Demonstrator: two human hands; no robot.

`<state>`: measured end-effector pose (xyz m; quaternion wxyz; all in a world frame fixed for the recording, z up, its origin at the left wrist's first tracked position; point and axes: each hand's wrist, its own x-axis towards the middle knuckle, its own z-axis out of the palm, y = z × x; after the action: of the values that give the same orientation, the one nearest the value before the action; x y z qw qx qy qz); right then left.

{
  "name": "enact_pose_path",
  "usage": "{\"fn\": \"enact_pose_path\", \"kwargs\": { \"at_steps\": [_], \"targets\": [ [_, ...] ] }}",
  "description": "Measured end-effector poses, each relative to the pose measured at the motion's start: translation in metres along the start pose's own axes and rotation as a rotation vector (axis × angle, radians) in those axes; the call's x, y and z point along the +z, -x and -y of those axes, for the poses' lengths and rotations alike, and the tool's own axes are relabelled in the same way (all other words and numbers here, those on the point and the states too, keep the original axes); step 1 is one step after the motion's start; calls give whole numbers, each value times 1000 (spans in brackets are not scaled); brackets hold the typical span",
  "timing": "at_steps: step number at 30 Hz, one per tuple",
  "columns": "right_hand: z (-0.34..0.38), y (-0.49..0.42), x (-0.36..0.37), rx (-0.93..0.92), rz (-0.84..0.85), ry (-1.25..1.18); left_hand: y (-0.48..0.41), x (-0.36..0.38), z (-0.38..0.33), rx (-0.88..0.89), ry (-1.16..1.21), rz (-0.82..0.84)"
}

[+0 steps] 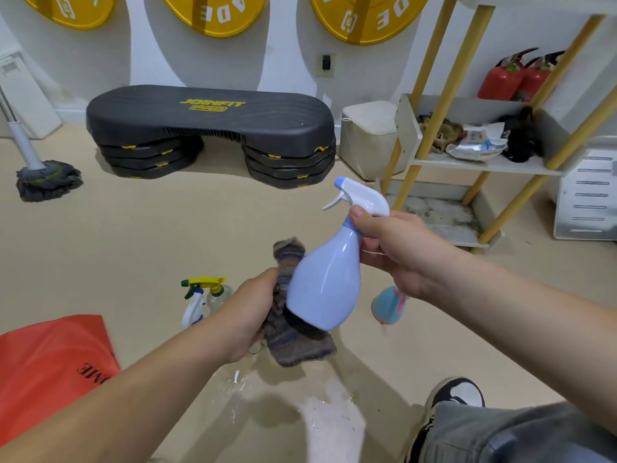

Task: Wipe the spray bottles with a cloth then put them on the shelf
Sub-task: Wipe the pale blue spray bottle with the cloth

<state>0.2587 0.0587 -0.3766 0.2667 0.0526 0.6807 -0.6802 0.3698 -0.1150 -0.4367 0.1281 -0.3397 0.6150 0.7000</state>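
My right hand point(397, 252) grips the neck of a pale blue spray bottle point(325, 282) with a white trigger head, held tilted in the air. My left hand point(248, 315) holds a dark striped cloth point(290, 332) pressed against the bottle's left side and bottom. On the floor behind my left hand stand a clear bottle with a yellow-green trigger point(213, 289) and a white one point(193, 310). A teal bottle point(387, 305) lies on the floor, partly hidden under my right wrist. The wooden-legged shelf point(480, 163) stands at the right.
A black step platform point(210, 128) sits against the far wall, a mop point(46, 182) at the left. A red bag point(50, 365) lies at lower left. Water is spilled on the floor point(330, 416). Red fire extinguishers point(514, 78) stand behind the shelf, a white bin point(367, 138) beside it.
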Motion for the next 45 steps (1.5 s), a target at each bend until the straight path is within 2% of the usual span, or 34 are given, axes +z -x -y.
{"fn": "enact_pose_path", "kwargs": {
  "at_steps": [2, 4, 6, 8, 10, 11, 14, 17, 20, 22, 25, 28, 31, 33, 35, 37, 39, 41, 45],
  "targets": [
    [1, -1, -2, -5, -20, -27, 1, 6, 4, -18, 106, 33],
    [2, -2, -3, -22, -35, -53, 4, 15, 2, 48, 121, 20],
    [1, -3, -2, -26, -42, -77, 10, 25, 0, 255, -121, -95],
    [-3, 0, 5, -10, -18, -62, 16, 30, 1, 640, -520, -209],
    [-9, 6, 13, 17, 32, -32, 16, 31, 4, 953, -859, -232],
    [-11, 7, 15, 22, 48, -26, 14, 30, 5, 1011, -931, -201],
    [-8, 8, 16, -8, 31, 20, 5, 21, 2, 991, -854, -157],
    [3, 5, 11, -49, -16, -35, -5, 9, 11, 986, -744, -149],
    [4, -2, 3, -39, -129, -99, -11, 6, 27, 795, -637, -138],
    [5, -5, 0, -33, -159, -128, -10, 13, 32, 733, -555, -162],
    [6, -3, -1, -35, -133, -142, -1, 23, 24, 877, -703, -259],
    [-1, 8, 10, -37, 8, -79, 10, 28, 13, 1097, -974, -308],
    [-5, 15, 21, -46, 51, -18, 11, 21, 3, 1101, -1027, -284],
    [1, 13, 19, -71, 12, -44, 6, 11, 1, 1045, -952, -261],
    [7, 7, 12, -93, -66, -101, 2, 6, 5, 941, -747, -231],
    [10, 3, 6, -84, -131, -160, -1, 9, 9, 726, -408, -183],
    [10, 2, 5, -70, -150, -190, 3, 16, 6, 408, 51, -27],
    [9, 2, 5, -65, -136, -205, 8, 20, 0, 219, 404, 143],
    [3, 5, 11, -75, -101, -214, 19, 23, -12, 148, 514, 177]
  ]
}}
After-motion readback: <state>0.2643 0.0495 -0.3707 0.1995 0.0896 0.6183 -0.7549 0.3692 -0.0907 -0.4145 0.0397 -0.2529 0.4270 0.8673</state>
